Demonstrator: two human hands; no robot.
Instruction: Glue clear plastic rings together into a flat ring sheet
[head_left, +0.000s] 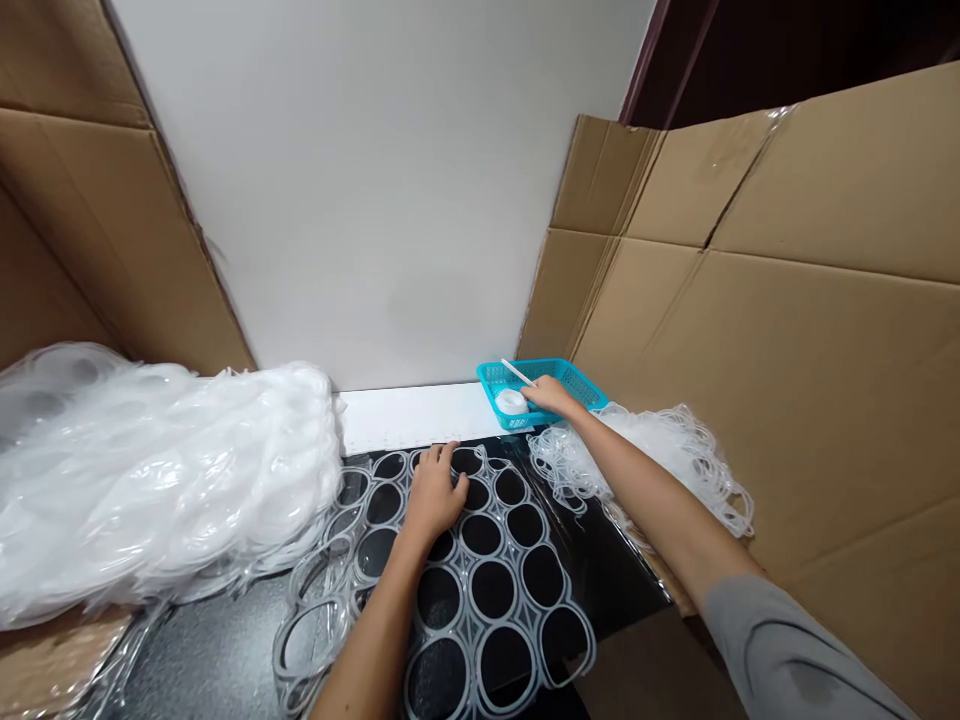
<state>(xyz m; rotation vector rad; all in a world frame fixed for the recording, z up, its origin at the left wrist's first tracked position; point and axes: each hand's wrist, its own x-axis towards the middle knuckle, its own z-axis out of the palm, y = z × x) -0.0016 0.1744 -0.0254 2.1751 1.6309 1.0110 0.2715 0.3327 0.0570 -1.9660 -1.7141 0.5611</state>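
My left hand (435,492) lies flat, fingers spread, on a clear plastic sheet with round cut-out holes (487,590) that rests on the black table. My right hand (551,396) reaches into a small teal basket (577,382) at the back, its fingers curled over a stack of white round discs (511,402). A thin white stick (516,371) lies slanted in the basket beside the hand. I cannot see whether the fingers grip a disc.
A big heap of clear plastic sheets (150,480) fills the left. A tangle of clear plastic rings (675,450) lies to the right. Cardboard panels (787,330) wall both sides, a white wall (375,200) stands behind.
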